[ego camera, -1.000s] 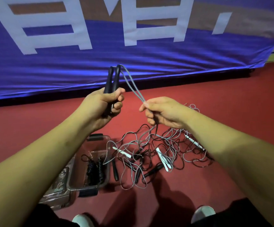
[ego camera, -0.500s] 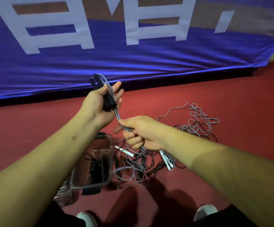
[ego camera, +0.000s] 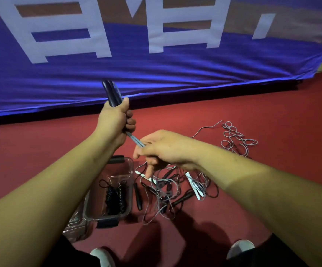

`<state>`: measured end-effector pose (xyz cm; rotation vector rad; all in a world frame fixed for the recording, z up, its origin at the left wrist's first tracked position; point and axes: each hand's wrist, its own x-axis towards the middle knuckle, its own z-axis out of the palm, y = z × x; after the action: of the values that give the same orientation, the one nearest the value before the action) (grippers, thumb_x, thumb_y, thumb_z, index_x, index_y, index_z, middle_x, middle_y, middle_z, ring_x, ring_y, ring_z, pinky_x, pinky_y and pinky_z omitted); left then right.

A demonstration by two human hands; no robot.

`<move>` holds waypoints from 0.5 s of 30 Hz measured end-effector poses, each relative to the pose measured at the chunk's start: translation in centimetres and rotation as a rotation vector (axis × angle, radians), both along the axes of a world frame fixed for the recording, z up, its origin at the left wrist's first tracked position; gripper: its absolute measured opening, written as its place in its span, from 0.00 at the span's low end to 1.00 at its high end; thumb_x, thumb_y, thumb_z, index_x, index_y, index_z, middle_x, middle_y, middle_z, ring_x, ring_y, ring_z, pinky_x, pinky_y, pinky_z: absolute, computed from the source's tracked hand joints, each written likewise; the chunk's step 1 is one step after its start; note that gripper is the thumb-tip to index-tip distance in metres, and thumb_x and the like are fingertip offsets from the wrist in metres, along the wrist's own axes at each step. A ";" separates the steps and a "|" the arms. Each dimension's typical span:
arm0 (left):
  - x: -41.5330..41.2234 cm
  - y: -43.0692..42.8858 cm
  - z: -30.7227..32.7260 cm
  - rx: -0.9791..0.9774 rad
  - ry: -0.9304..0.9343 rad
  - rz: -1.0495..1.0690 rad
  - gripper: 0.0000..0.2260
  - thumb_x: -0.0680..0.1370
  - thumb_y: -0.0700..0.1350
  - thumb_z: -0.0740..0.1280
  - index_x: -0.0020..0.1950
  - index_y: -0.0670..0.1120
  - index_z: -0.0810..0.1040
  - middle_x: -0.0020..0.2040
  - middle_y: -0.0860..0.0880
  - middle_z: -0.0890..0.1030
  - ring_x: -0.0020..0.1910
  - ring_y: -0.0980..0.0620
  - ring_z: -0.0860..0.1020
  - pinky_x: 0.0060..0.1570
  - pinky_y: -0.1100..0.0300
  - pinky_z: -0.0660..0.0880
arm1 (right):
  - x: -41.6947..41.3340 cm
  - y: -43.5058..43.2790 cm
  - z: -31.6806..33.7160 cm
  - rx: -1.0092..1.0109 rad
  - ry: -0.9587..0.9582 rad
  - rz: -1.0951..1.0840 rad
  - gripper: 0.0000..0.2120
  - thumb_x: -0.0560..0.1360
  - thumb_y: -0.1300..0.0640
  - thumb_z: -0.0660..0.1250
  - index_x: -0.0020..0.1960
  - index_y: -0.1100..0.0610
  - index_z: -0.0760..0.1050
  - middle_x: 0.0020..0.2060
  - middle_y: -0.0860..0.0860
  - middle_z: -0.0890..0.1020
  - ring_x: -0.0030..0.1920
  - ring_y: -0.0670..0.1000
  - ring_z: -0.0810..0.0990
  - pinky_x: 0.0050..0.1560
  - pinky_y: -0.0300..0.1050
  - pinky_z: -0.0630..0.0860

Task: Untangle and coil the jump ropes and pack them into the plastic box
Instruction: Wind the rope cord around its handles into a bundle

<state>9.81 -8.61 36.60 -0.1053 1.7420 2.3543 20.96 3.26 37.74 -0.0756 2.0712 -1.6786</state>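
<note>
bare forearms, dark trousers, white shoes

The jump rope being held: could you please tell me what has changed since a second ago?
The right hand moved down the grey cord to below the left hand, pulling it along the black handles, which tipped left. The left hand still grips the handles; the plastic box and the tangle stayed put.

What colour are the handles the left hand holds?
The handles are black, gripped in the left hand; the head view shows them.
</note>
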 end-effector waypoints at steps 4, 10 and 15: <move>-0.4 -0.7 -1.3 -0.415 0.100 -0.026 0.10 0.82 0.43 0.63 0.43 0.48 0.65 0.31 0.46 0.68 0.17 0.55 0.68 0.20 0.65 0.67 | -0.4 2.0 1.4 -0.004 0.000 0.003 0.03 0.77 0.67 0.63 0.48 0.64 0.76 0.24 0.51 0.67 0.21 0.46 0.66 0.27 0.39 0.68; -0.4 -0.7 -1.8 -0.927 0.256 -0.138 0.07 0.79 0.43 0.67 0.50 0.43 0.70 0.34 0.44 0.75 0.23 0.48 0.72 0.21 0.57 0.75 | -0.9 5.2 2.9 0.094 0.082 0.007 0.02 0.74 0.68 0.66 0.44 0.65 0.77 0.28 0.56 0.70 0.24 0.49 0.74 0.26 0.38 0.73; 1.0 -1.2 -1.8 -0.928 -0.005 -0.665 0.05 0.81 0.44 0.65 0.54 0.44 0.70 0.27 0.48 0.69 0.18 0.54 0.66 0.20 0.67 0.63 | -1.9 7.7 2.9 0.312 0.279 -0.084 0.04 0.75 0.64 0.68 0.43 0.62 0.81 0.26 0.52 0.71 0.24 0.47 0.68 0.28 0.38 0.67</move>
<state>10.85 -9.80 34.77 0.2835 2.2519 0.9943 19.10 10.99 40.61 -0.1298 2.5541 -1.4366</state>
